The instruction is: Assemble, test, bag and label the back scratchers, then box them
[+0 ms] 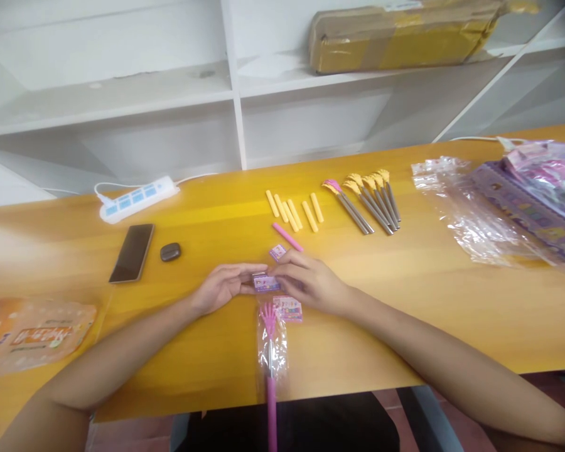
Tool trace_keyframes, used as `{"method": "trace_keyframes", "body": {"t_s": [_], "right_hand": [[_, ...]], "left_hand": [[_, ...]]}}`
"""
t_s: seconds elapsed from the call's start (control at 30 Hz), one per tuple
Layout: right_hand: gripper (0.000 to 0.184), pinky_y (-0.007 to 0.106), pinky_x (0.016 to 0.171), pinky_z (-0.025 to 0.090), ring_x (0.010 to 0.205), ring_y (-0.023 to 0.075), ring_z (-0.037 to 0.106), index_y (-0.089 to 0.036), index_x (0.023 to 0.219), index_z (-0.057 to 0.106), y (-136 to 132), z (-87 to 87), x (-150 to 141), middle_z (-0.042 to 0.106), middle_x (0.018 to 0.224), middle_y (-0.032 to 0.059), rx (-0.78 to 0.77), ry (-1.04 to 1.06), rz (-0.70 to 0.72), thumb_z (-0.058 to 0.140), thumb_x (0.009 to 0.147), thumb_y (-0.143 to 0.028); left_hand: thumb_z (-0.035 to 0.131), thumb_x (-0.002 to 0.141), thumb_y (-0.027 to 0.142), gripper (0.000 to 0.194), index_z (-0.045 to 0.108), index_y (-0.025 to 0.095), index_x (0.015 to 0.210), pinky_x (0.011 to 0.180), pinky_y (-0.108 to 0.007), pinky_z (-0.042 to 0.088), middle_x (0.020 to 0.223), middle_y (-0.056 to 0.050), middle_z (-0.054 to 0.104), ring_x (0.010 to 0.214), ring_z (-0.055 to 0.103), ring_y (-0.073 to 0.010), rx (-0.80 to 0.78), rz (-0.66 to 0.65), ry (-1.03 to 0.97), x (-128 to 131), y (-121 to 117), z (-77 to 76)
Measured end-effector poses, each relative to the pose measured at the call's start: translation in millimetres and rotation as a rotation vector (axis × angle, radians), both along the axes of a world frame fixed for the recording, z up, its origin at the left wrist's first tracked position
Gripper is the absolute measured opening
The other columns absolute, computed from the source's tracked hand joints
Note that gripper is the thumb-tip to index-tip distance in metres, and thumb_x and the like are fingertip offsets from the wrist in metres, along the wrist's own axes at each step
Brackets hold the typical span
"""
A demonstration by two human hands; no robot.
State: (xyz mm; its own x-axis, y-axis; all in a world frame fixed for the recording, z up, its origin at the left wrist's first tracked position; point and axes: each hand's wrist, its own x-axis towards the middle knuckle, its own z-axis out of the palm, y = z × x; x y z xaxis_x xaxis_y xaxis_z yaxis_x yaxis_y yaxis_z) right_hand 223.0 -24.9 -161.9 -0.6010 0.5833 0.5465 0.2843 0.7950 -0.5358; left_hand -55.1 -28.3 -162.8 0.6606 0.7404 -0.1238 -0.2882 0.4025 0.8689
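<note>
A small purple printed card [266, 284] sits between my hands at the top end of a clear plastic bag. My left hand [223, 285] holds its left side between thumb and outstretched fingers. From the right, my right hand [313, 282] pinches the card with bent fingers, which hide part of it. Inside the bag [282, 351] lies a pink back scratcher [269, 320], its handle pointing toward me past the table edge. Another printed card [292, 309] lies below my right hand, and a smaller one [277, 252] just above it.
Beyond my hands lie a pink tube [287, 237], several yellow tubes [292, 215] and several back scratchers [374, 201]. Plastic packaging [480, 220] is piled at right. A phone [132, 253], black case [170, 252], power strip [139, 199] and orange bag [37, 333] are at left.
</note>
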Motion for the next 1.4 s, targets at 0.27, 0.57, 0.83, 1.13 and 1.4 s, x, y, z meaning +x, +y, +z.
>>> {"method": "trace_keyframes", "body": {"t_s": [0.27,0.57,0.83,1.13,1.4], "right_hand": [[0.033,0.035,0.078,0.061,0.092,0.0204,0.069,-0.026,0.130,0.068,-1.4,-0.2,0.0,0.065,0.110,0.0084,0.000,-0.009,0.008,0.059,0.101,-0.013],[0.038,0.035,0.079,0.061,0.091,0.0198,0.065,-0.026,0.137,0.064,-3.9,0.9,0.5,0.060,0.111,0.0088,-0.045,-0.045,0.030,0.059,0.102,-0.015],[0.043,0.035,0.078,0.061,0.089,0.0197,0.065,-0.027,0.144,0.061,-5.0,0.8,0.5,0.061,0.111,0.0089,-0.066,-0.056,0.033,0.058,0.102,-0.015],[0.042,0.033,0.078,0.059,0.085,0.0173,0.060,-0.026,0.142,0.063,-6.0,0.4,-0.6,0.060,0.113,0.0087,-0.116,-0.045,0.084,0.058,0.102,-0.016],[0.034,0.033,0.082,0.057,0.087,0.0173,0.060,-0.020,0.133,0.066,-6.0,4.8,-1.6,0.059,0.111,0.0090,-0.154,-0.084,0.104,0.059,0.101,-0.016]], "left_hand": [[0.058,0.103,0.043,0.050,0.075,0.014,0.141,0.116,-0.059,0.049,0.150,-0.022,0.067,0.142,0.060,-0.0399,-0.008,-0.036,-0.012,-0.6,1.4,-0.3],[0.057,0.104,0.041,0.050,0.073,0.014,0.143,0.113,-0.060,0.050,0.152,-0.023,0.065,0.144,0.059,-0.0413,-0.017,-0.061,-0.036,-0.9,1.3,-1.2],[0.057,0.101,0.040,0.052,0.073,0.013,0.143,0.114,-0.056,0.050,0.153,-0.022,0.065,0.141,0.061,-0.0387,-0.056,-0.042,-0.055,-0.8,3.0,-1.4],[0.056,0.102,0.040,0.052,0.072,0.014,0.144,0.115,-0.056,0.048,0.152,-0.021,0.066,0.142,0.060,-0.0391,-0.054,-0.068,-0.070,-1.3,2.3,-0.1],[0.059,0.103,0.040,0.050,0.073,0.014,0.143,0.114,-0.055,0.049,0.152,-0.021,0.066,0.142,0.060,-0.0393,-0.048,-0.076,-0.058,-0.3,1.3,0.2]]}}
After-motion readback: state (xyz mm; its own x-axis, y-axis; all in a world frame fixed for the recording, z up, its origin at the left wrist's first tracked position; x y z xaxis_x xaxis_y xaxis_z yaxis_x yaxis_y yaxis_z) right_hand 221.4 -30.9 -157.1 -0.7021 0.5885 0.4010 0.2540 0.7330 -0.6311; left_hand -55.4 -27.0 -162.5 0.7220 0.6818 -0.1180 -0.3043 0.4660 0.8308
